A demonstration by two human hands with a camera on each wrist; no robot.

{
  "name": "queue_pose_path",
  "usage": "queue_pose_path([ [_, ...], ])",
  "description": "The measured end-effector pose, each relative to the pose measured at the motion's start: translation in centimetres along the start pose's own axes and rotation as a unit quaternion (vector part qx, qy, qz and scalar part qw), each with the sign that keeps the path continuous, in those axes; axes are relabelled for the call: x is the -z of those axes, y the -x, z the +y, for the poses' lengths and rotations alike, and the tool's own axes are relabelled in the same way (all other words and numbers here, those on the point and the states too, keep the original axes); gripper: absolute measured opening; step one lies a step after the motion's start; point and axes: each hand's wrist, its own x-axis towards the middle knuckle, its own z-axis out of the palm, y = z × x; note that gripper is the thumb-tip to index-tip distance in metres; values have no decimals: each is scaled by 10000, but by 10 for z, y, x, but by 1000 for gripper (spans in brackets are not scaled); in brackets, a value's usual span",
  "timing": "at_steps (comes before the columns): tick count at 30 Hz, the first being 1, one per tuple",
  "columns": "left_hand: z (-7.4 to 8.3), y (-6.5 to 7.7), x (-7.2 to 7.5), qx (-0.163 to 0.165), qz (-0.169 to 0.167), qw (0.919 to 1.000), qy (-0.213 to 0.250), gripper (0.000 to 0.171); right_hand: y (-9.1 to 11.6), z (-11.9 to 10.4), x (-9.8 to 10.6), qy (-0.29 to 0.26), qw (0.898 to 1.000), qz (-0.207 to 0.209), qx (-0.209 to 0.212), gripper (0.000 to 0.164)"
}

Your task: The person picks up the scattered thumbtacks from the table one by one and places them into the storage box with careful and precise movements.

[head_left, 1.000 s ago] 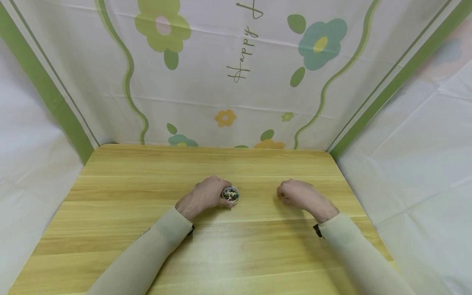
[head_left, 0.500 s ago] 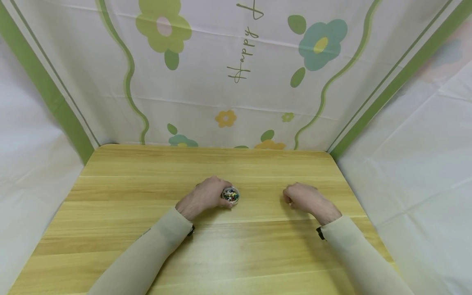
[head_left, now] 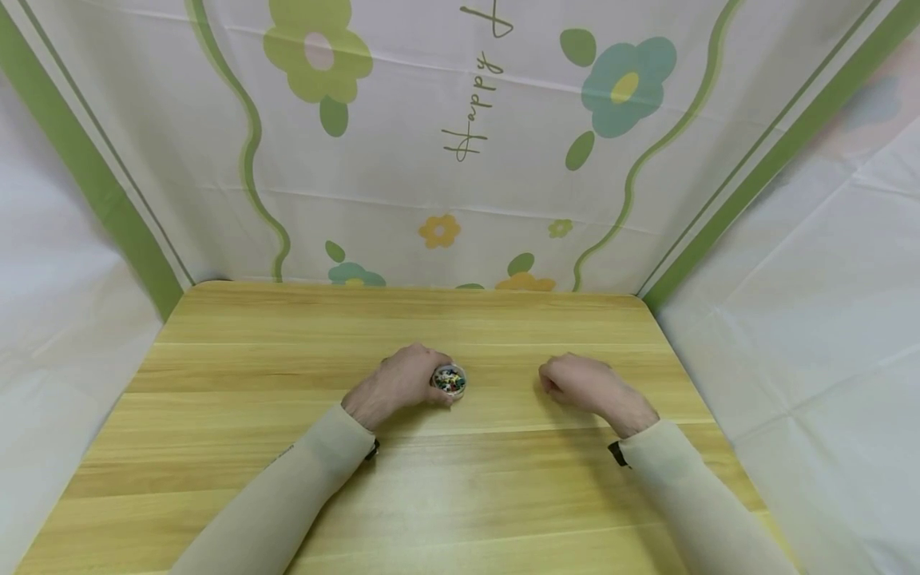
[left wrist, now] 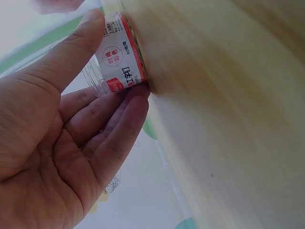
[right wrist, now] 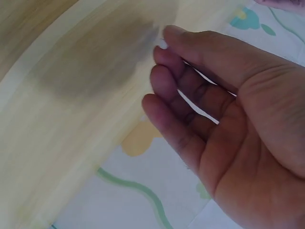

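A small clear jar (head_left: pixel 449 381) of multicoloured push pins stands without a lid on the table. Its printed label (left wrist: pixel 120 55) shows in the left wrist view. My left hand (head_left: pixel 402 383) grips the jar from the left, thumb on one side and fingers on the other. To the right of the jar, my right hand (head_left: pixel 580 385) is just above the table. Its thumb and index finger pinch a tiny white push pin (right wrist: pixel 163 44), mostly hidden by the fingertips. The other fingers are bent, with nothing seen in the palm.
The wooden table (head_left: pixel 460 495) spans the space under both arms. A white cloth with printed flowers (head_left: pixel 402 176) hangs along its back edge. Plain white cloth walls (head_left: pixel 812 383) stand on both sides.
My right hand shifted slightly right, then came back left to about its earlier spot, with its fingers turned more downward. My left hand and the jar have stayed in place.
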Motion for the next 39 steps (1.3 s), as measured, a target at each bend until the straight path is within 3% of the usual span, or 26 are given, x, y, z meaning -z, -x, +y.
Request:
queue_pose_path([
  [10, 1, 0, -1, 10, 32, 10000, -58, 57, -23, -22, 4, 60, 9981, 579, 186, 6],
  [22, -1, -1, 0, 22, -30, 10000, 38, 53, -53, -59, 9, -823, 9892, 1114, 486, 8],
  [28, -2, -1, 1, -93, -33, 9999, 59, 48, -67, -79, 7, -1271, 9800, 1417, 578, 10],
  [39, -4, 0, 2, -47, -66, 9999, -64, 49, -80, -97, 1, -1684, 9727, 1505, 524, 13],
])
